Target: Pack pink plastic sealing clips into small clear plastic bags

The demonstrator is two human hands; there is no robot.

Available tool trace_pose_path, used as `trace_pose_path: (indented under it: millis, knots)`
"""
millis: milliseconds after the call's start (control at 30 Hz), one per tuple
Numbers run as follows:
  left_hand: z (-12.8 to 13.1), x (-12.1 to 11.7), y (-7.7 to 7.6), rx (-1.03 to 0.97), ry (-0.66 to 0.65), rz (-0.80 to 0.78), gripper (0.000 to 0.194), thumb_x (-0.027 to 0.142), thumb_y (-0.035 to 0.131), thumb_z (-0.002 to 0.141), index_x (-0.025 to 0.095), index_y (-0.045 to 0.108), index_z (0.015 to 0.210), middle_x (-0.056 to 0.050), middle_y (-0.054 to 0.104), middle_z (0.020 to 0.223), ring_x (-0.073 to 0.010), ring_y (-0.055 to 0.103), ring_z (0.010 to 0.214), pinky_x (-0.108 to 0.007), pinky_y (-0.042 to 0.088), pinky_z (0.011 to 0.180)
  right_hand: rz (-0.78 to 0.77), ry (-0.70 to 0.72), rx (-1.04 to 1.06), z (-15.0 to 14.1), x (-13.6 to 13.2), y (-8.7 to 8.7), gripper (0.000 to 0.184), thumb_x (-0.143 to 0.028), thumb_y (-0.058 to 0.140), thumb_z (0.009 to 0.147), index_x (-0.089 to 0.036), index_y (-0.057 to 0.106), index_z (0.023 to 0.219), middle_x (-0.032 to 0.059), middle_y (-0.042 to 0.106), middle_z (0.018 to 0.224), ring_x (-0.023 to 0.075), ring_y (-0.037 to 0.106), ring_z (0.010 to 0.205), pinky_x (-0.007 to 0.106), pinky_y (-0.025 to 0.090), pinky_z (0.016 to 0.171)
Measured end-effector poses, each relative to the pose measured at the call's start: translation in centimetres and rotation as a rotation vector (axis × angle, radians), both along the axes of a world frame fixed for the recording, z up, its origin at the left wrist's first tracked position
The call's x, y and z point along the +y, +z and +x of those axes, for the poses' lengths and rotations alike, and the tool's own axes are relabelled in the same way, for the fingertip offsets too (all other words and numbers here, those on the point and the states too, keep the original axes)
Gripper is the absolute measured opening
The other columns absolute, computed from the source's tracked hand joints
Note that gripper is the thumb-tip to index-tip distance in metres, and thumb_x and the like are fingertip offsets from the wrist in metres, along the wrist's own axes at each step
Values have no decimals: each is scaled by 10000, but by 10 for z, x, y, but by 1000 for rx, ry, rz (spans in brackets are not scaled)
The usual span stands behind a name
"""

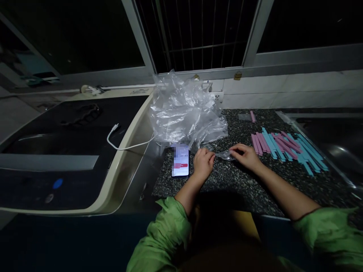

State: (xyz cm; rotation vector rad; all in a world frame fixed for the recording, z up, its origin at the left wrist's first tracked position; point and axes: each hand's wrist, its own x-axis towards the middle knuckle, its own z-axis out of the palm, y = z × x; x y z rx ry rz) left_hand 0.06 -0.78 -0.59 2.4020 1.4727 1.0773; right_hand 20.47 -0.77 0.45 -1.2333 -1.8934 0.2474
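A small clear plastic bag (225, 155) is stretched between my two hands above the dark speckled countertop. My left hand (203, 162) pinches its left end, just right of a lit phone (180, 160) lying on the counter. At the other end, the fingers of my right hand (247, 156) are closed on the bag. Beyond my left hand sits a large crumpled heap of clear plastic bags (184, 113). To the right of my right hand lie several flat pink strips (261, 142) and light blue strips (309, 145), partly overlapping.
A single pink strip (252, 116) lies by a clear wrapper (244, 117) near the wall. On the left stands a dark-topped machine (70, 151) with a white cable (133, 145) across its edge. A sink (334, 139) borders the right side. Wall sockets (217, 97) are behind.
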Motion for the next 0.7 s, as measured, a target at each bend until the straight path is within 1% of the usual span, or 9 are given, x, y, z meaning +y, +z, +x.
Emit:
trace_pose_path:
  millis: [100,167,267,367,533,700]
  knots:
    - [0,0,1,14,-7,-24,144,226,548,830,188,686,812,-53,569,773,-180,506,808,-287,414,699,140,2,-79,0,-3,5,160,-322,578,799,-211,655,884,51,640,809,168,599,714,291,478,599]
    - [1,-1,1,24,-9,-48,139,222,555,826,189,688,803,-53,573,773,-180,508,813,-288,415,701,264,29,-185,0,-6,10,123,-291,577,807,-213,659,857,60,637,830,173,592,761,299,480,647]
    - [1,-1,2,38,-4,-78,137,213,560,823,184,689,789,-56,584,778,-184,511,823,-294,419,709,368,81,-352,-1,-10,17,121,-249,556,822,-211,667,793,58,624,775,161,560,726,279,457,618]
    - [0,0,1,35,-5,-93,133,207,567,818,186,693,783,-55,589,767,-185,513,823,-298,421,709,353,99,-414,1,-10,20,161,-247,528,834,-220,675,774,54,611,744,156,535,704,270,436,596]
    - [-2,1,0,13,10,-93,126,214,587,805,193,700,751,-49,583,732,-185,510,802,-303,416,690,235,56,-335,6,-8,21,201,-281,506,836,-234,681,750,55,593,729,172,531,714,299,435,620]
    - [-2,0,2,3,26,-89,129,217,590,804,198,697,735,-48,579,727,-185,505,795,-302,407,685,210,42,-277,5,-9,22,206,-288,509,827,-231,683,732,60,593,719,179,536,710,313,436,615]
